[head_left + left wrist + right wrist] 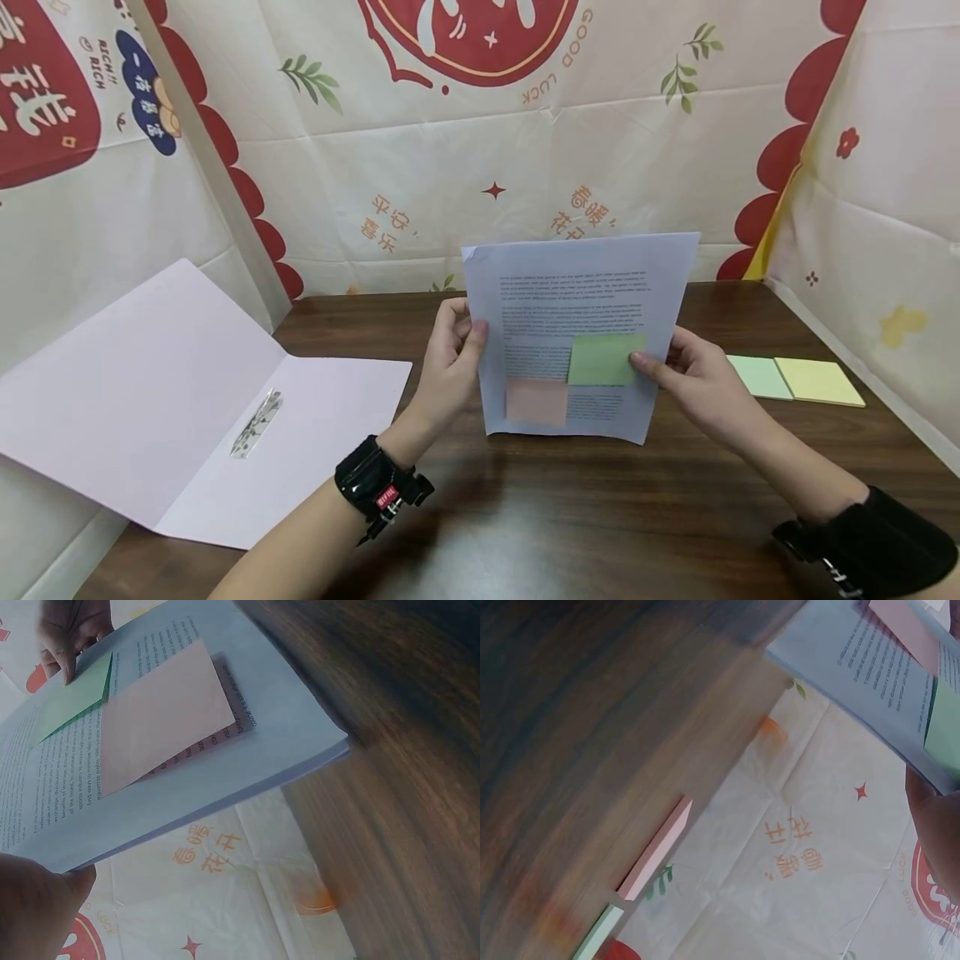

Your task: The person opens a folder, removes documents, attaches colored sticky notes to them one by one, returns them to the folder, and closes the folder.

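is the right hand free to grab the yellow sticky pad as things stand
Probably not right away: the right hand pinches the stack of papers at the green note. The yellow sticky pad lies close on its side with bare table between.

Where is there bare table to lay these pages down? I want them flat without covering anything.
Bare wood lies under the printed pages, between the open folder and the sticky-note pads. The strip behind the pages, up to the backdrop, is also bare. Left side is crowded by the folder; right edge by the pads.
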The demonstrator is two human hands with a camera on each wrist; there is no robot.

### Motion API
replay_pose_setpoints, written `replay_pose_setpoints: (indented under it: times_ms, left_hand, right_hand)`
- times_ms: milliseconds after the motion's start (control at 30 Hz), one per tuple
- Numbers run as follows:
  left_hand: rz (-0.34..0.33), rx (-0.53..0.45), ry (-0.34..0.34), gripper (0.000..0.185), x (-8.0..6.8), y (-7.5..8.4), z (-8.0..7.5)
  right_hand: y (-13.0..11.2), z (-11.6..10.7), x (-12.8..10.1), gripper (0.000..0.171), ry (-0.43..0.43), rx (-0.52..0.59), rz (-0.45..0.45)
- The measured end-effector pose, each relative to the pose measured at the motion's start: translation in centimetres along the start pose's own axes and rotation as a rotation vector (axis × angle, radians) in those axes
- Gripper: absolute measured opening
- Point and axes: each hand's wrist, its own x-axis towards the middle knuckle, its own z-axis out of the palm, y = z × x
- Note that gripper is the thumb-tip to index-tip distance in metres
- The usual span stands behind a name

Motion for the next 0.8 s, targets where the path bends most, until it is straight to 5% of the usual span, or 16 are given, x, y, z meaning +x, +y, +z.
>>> replay_pose_setpoints:
  times_ms: [800]
  left_hand:
    - [-0.084, -0.064, -0.032, 0.033, 0.5, 1.7, -1.9]
  right_hand:
    - [-2.1, 0.0, -0.1, 0.049, 0.041, -0.011, -0.026]
